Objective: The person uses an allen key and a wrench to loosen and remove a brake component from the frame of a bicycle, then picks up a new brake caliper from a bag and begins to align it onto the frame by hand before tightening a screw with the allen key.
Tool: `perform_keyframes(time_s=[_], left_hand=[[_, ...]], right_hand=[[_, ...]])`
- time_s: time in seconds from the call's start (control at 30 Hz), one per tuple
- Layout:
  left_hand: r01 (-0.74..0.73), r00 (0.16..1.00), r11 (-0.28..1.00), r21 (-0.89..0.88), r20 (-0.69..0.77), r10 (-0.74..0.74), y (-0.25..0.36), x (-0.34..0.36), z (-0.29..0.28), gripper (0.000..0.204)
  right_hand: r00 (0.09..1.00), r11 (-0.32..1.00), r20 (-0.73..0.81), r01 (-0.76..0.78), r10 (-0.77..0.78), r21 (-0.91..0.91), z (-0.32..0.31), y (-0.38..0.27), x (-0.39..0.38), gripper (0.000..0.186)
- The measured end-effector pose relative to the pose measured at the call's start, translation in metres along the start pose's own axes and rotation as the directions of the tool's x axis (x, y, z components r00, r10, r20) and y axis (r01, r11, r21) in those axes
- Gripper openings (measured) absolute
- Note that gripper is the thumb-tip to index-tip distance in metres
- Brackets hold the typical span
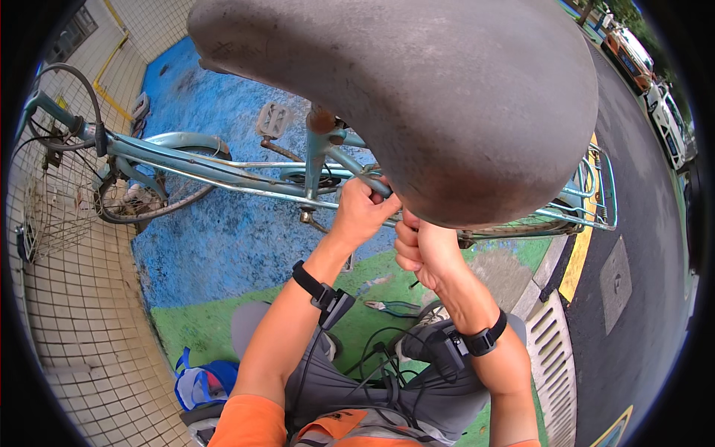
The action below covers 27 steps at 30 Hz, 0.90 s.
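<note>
**Both fists jammed under the saddle, and a few ways this could bite**

Going left to right. Over at 9 o'clock is the wire front basket (52, 194), then the front wheel (160, 182), and the pale blue bike frame (223, 173) running across toward the middle. The pedal (272, 119) sticks up at about 11 o'clock.

The left hand (363, 211) is closed around a frame tube right below the saddle (417, 97). Just past it, the right hand (423, 249) is curled into a fist, tucked under the saddle's near edge. It may be pinching something small, but I can't tell what, since the saddle hides the fingertips. The two hands are nearly touching.

Risks as I see them:
- Knuckles are packed tight between the saddle underside and the tubes, so a sudden slip would likely mean skinned fingers.
- I can't see a stand, so the bike could roll or tip if the left grip loosens.
- The pliers (393, 306) lie on the green ground at 6 o'clock, beside the knee, easy to kneel on.
- The drain grate (555, 357) at 5 o'clock would swallow any small dropped part.
</note>
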<state>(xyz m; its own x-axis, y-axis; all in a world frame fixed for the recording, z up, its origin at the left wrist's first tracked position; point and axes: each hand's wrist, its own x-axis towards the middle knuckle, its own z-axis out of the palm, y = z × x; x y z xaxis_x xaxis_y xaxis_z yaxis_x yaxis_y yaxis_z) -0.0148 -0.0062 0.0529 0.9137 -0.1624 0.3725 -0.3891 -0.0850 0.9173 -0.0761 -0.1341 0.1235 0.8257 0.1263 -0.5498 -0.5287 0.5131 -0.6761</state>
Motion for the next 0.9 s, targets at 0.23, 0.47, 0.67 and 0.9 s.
perform_keyframes(time_s=[0.23,0.47,0.67,0.9], left_hand=[[0.057,0.998,0.998,-0.032,0.013,-0.056,-0.006,0.000,0.001,0.026],[0.059,0.998,0.995,-0.083,-0.003,-0.059,0.012,0.002,0.000,0.021],[0.127,0.992,0.969,-0.211,0.027,-0.124,0.006,0.004,0.003,0.018],[0.140,0.982,0.974,-0.181,0.149,-0.113,-0.005,-0.011,-0.017,0.067]], right_hand=[[0.999,0.995,-0.019,-0.033,0.035,0.091,0.024,-0.003,-0.010,0.047],[0.998,0.922,-0.010,-0.059,0.067,0.382,0.039,-0.003,-0.008,0.047],[1.000,0.816,0.018,-0.020,0.011,0.578,0.057,-0.003,-0.009,0.045],[0.966,0.893,0.230,-0.208,0.122,0.398,0.004,-0.012,-0.011,0.043]])
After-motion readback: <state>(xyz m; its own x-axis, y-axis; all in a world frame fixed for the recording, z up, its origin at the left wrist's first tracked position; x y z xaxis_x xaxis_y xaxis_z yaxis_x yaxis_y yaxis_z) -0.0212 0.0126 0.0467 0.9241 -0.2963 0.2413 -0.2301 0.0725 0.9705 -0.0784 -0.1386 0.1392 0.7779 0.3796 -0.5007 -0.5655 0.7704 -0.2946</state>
